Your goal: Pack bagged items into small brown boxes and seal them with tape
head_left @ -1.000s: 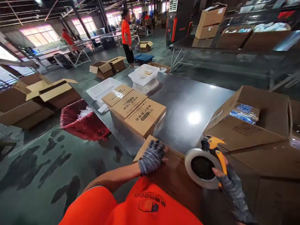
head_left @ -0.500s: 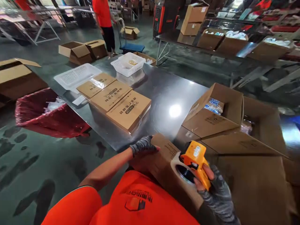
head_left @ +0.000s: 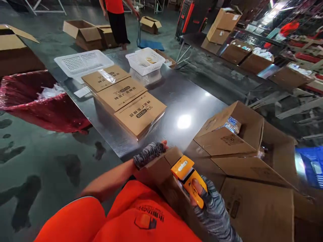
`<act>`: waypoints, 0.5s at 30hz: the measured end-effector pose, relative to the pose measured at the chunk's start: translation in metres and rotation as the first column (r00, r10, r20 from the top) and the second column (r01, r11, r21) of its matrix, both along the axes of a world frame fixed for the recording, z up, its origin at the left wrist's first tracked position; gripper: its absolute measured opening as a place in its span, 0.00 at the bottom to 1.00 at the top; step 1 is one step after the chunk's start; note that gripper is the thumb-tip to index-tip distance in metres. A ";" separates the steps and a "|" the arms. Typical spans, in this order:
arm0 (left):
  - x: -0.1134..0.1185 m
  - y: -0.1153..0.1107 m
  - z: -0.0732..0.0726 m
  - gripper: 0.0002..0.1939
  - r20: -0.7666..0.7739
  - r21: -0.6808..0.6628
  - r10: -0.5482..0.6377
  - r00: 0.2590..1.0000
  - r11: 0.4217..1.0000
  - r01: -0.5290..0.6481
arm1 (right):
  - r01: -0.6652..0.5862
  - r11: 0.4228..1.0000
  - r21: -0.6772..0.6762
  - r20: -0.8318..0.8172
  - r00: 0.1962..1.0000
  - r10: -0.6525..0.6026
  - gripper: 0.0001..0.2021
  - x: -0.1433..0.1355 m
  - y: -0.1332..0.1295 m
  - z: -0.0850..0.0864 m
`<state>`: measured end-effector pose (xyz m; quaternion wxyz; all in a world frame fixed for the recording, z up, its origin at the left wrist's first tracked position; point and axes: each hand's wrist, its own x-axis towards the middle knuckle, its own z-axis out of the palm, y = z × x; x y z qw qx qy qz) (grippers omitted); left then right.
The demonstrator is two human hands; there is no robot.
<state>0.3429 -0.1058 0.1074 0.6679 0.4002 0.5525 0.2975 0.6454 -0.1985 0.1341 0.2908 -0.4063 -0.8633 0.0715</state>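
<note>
- A red bin stands on the floor at the far left, beside the counter, with white scraps inside.
- A flat white tray lies at the counter's far left corner, and a smaller white basket sits further along the far edge.
- Three flat cardboard packs lie side by side in a row on the counter, printed faces up.
- A person in an orange top and black trousers stands on the floor beyond the counter.
- The left hand, in a grey knit glove, grips the far left edge of the small box, its fingers curled over the rim.
- The small box sits at the near edge of the counter, right against the wearer's body, tilted with one corner raised.
- The right hand, also gloved, has its fingers closed around the handle of the orange tape dispenser, which presses against the top of the small box.
- Larger open boxes stand just right of the small box; one holds clear packets with blue print.
</note>
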 end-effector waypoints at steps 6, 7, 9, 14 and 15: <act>-0.007 0.008 0.037 0.40 0.216 0.053 -0.416 0.883 0.908 0.415 | -0.040 0.999 0.028 0.101 0.994 0.037 0.26 -0.016 0.010 0.025; -0.007 0.012 0.037 0.39 0.183 0.035 -0.389 0.903 0.920 0.390 | -0.045 0.999 0.012 0.114 0.993 0.043 0.25 -0.016 0.012 0.029; -0.009 0.021 0.030 0.34 0.131 -0.014 -0.334 0.933 0.941 0.339 | -0.074 0.997 -0.017 0.144 0.987 0.076 0.24 -0.014 0.014 0.037; -0.028 0.040 0.001 0.23 0.027 -0.090 -0.227 0.973 0.969 0.229 | -0.086 0.993 -0.075 0.208 0.973 0.100 0.43 -0.006 0.009 0.055; -0.031 0.043 -0.006 0.23 -0.010 -0.101 -0.216 0.976 0.972 0.214 | -0.062 0.993 -0.096 0.210 0.974 0.082 0.45 -0.007 0.008 0.058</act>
